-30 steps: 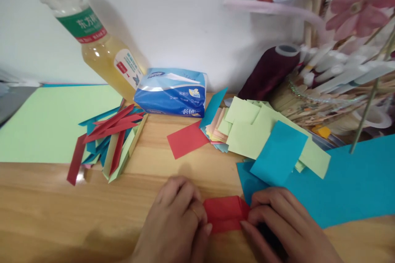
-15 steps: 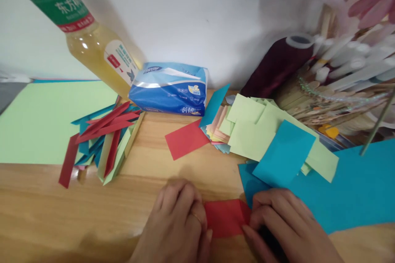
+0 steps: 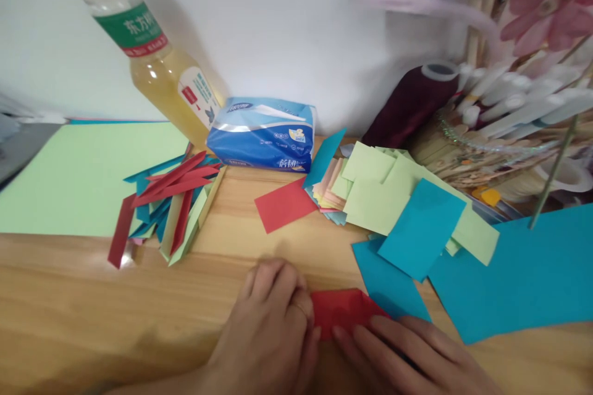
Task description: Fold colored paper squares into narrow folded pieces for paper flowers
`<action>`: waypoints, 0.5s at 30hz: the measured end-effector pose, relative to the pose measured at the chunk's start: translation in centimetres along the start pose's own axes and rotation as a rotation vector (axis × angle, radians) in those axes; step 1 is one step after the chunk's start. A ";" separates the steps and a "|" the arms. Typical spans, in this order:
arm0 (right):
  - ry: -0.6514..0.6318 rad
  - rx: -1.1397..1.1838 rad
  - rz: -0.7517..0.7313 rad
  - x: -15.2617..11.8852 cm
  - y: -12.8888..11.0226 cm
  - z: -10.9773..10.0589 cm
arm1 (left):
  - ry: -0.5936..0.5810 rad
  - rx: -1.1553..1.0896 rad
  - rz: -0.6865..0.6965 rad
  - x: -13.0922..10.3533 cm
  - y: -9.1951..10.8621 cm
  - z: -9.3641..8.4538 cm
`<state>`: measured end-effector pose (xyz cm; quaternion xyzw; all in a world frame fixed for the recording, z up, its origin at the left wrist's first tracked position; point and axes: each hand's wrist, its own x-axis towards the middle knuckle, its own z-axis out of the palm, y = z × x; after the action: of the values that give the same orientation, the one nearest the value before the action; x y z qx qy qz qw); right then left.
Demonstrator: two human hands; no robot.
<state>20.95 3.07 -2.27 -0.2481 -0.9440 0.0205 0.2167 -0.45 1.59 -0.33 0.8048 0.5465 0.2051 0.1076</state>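
A small red paper (image 3: pixel 340 311) lies on the wooden table at the bottom centre, its right part creased or folded up. My left hand (image 3: pixel 273 321) is closed on its left end, with the fingers curled and a ring on one finger. At the paper's lower right edge, my right hand (image 3: pixel 398 345) presses with its fingers close together, the fingertips on the paper. Behind the right hand lies a blue paper (image 3: pixel 393 284). Another red paper (image 3: pixel 283 203) lies flat further back.
Folded coloured strips (image 3: pixel 173 197) are heaped at the left beside a large green sheet (image 3: pixel 92 179). A bottle (image 3: pixel 171 86) and a tissue pack (image 3: pixel 264 136) stand at the wall. Green slips (image 3: pixel 380 197), a large blue sheet (image 3: pixel 523 284) and a thread cone (image 3: pixel 412 99) are at the right.
My right hand has moved left and lower along the red paper, its fingers now over the bottom edge. The red paper looks narrower from front to back. The camera view has shifted slightly.
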 end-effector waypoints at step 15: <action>-0.176 -0.134 -0.057 2.0 -0.4 -2.4 | 0.083 0.218 0.048 -1.0 -0.3 -1.2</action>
<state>20.22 3.45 0.76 -0.2324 -0.9653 -0.0269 0.1163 -1.51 0.66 0.38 0.8155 0.5501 0.1799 -0.0083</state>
